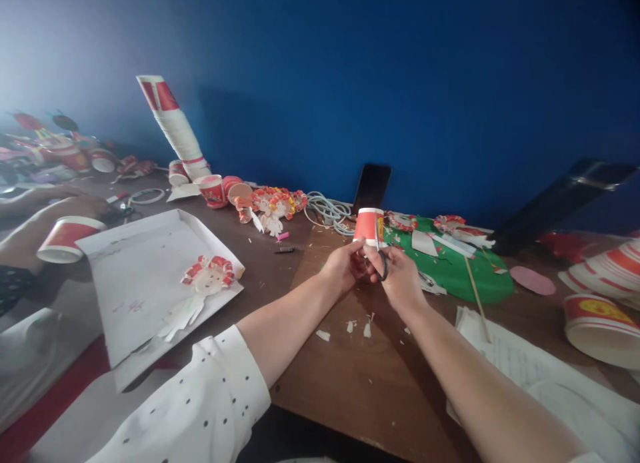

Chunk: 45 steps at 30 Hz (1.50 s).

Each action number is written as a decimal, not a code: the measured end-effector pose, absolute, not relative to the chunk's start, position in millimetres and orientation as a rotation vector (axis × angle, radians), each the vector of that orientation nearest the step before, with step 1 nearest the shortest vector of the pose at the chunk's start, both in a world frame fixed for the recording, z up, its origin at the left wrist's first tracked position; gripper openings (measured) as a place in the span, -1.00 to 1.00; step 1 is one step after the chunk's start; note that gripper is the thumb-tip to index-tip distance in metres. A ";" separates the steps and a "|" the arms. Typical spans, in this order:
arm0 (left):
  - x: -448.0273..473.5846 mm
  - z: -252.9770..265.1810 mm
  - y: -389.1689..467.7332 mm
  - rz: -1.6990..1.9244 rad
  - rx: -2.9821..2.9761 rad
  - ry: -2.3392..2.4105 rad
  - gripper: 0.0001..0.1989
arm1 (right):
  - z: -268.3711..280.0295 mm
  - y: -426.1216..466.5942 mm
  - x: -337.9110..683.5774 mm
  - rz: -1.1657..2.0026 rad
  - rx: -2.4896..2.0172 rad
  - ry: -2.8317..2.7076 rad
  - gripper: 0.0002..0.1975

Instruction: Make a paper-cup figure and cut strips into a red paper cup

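Observation:
A red and white paper cup is held upside down over the table, its white edge upward. My left hand is closed around the lower left side of the cup. In my right hand is a pair of scissors with a dark handle, fingers wrapped round the loops. The blades point up along the right side of the cup, touching or nearly touching it. White paper scraps lie on the brown table below my hands.
A white box lid with a paper lion figure lies left. Beyond it, a co-worker's hand is near another cup. A phone leans on the wall. Right are green paper, a stick and stacked cups.

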<state>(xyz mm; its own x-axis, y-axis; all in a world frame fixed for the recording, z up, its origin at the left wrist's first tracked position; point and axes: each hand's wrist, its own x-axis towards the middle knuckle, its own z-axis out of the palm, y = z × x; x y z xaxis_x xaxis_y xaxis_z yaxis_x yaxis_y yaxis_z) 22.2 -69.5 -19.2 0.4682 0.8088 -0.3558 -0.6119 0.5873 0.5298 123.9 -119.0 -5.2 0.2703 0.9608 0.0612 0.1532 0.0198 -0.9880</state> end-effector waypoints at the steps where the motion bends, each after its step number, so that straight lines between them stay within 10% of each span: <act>1: 22.1 -19.4 -69.2 0.892 0.351 0.628 -0.76 | -6.1 -118.6 124.8 0.903 -1.390 -1.120 -0.58; 45: 11.6 -14.1 -61.2 1.022 0.154 0.506 -0.77 | -9.4 -122.9 126.8 0.970 -1.375 -1.176 -0.56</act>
